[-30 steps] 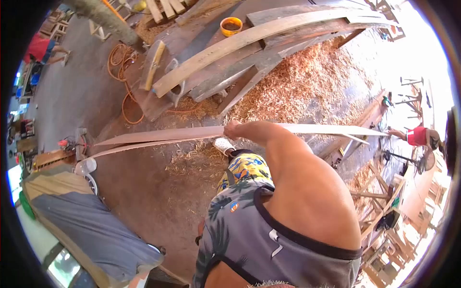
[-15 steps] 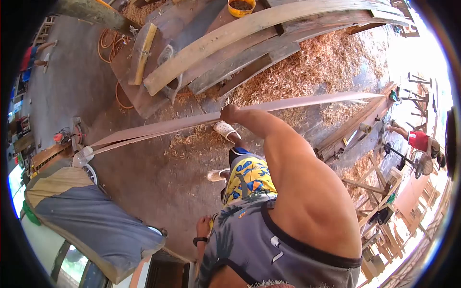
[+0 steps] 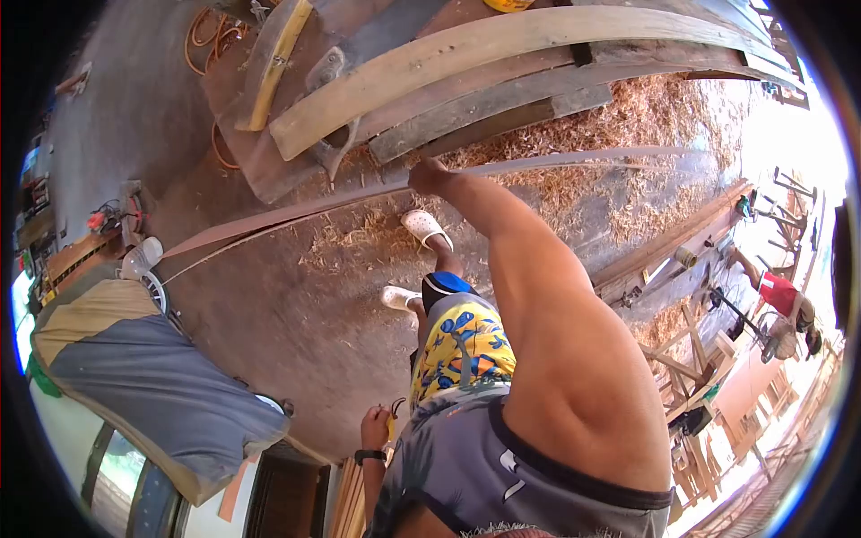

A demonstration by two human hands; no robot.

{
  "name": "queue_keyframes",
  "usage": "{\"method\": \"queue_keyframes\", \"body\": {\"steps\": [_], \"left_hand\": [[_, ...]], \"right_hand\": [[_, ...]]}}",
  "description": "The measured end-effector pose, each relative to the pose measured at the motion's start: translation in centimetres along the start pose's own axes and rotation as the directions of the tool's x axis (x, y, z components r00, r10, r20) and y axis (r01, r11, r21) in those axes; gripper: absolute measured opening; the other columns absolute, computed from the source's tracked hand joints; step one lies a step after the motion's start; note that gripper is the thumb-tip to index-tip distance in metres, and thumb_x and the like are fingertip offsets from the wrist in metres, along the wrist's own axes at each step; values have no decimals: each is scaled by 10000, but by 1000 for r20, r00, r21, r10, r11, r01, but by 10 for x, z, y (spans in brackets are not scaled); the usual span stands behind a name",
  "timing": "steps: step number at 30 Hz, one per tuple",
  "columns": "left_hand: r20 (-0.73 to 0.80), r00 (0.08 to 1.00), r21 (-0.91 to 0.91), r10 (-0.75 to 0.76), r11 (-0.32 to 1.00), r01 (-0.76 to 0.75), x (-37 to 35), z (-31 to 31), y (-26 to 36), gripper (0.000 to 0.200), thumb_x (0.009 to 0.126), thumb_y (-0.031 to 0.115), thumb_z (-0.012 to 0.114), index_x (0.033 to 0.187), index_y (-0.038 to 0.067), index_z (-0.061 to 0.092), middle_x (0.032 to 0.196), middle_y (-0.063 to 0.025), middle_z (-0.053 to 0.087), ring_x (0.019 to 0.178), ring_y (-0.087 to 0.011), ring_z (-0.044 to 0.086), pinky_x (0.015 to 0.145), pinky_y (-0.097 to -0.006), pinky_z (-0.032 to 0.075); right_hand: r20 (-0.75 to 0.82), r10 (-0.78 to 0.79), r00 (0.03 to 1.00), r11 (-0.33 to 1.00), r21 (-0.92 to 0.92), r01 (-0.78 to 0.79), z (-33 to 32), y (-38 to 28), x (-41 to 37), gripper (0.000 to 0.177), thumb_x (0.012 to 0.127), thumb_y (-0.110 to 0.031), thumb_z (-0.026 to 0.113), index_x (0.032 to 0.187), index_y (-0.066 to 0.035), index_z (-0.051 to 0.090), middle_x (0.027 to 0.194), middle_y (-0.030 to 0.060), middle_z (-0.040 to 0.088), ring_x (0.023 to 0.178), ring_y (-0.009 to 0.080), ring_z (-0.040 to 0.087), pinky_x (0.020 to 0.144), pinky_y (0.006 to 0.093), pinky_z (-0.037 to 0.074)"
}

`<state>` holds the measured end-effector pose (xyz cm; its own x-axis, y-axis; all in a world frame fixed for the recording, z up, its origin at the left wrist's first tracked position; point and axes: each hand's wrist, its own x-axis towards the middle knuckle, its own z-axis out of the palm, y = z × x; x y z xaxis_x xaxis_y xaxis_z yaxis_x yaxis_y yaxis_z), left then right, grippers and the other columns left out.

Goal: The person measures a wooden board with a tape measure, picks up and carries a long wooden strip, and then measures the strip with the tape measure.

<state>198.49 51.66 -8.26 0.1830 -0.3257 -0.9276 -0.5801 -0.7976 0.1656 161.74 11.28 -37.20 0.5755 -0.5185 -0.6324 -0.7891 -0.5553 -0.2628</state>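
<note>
My right hand (image 3: 430, 177), at the end of my outstretched arm, is closed around the upper edge of a long, thin wooden board (image 3: 305, 211). The board runs across the view on both sides of the hand and narrows toward its ends; a thin strip parts from its lower edge at the left. Low beside my hip, my left hand (image 3: 375, 429), below which a dark wristband shows, is closed on a small yellow object (image 3: 391, 425) with a dark curved part. My fingers partly hide that object.
Curved planks (image 3: 466, 52) lie on a worktable at the top, near wood shavings (image 3: 628, 121). A cloth-covered object (image 3: 152, 377) stands at left. Another person (image 3: 778, 294) in red is at the right beside a long timber (image 3: 673, 231). Coiled orange hose lies upper left.
The board and my right hand sit slightly higher in the view. My feet have shifted, and the planks appear lower and further right. Both hands keep their hold.
</note>
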Motion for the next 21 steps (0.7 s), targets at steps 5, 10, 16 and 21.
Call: {"method": "queue_keyframes", "body": {"steps": [5, 10, 16, 21], "left_hand": [[76, 990, -127, -117, 984, 126, -1, 12, 7, 269, 891, 265, 601, 800, 27, 688, 758, -78, 667, 741, -165, 606, 719, -297, 469], [52, 990, 118, 133, 983, -139, 8, 9, 5, 279, 904, 265, 607, 862, -6, 665, 774, -88, 679, 735, -184, 618, 725, -311, 484], [42, 999, -165, -20, 986, 27, 17, 15, 13, 253, 914, 231, 599, 872, -16, 639, 783, -96, 690, 727, -182, 622, 719, -307, 484], [34, 999, -69, 41, 997, -39, 14, 17, 38, 258, 926, 233, 596, 858, -13, 635, 783, -90, 691, 720, -167, 617, 703, -301, 482]], "right_hand": [[-59, 174, 983, 984, 59, -170, 25, 3, 33, 179, 808, -202, 632, 915, -150, 766, 934, 58, 729, 955, 261, 688, 755, 397, 559], [-86, 181, 980, 982, 66, -176, 55, -8, 54, 169, 819, -226, 632, 898, -155, 764, 929, 36, 730, 947, 244, 688, 741, 390, 556], [-120, 225, 967, 974, 65, -218, 61, -12, 46, 176, 840, -247, 612, 899, -172, 760, 954, 20, 732, 943, 228, 691, 738, 375, 556], [29, 422, 906, 855, 319, -408, 63, -12, 29, 227, 887, -209, 566, 1024, -163, 740, 1039, 55, 722, 1006, 238, 682, 815, 385, 550]]}}
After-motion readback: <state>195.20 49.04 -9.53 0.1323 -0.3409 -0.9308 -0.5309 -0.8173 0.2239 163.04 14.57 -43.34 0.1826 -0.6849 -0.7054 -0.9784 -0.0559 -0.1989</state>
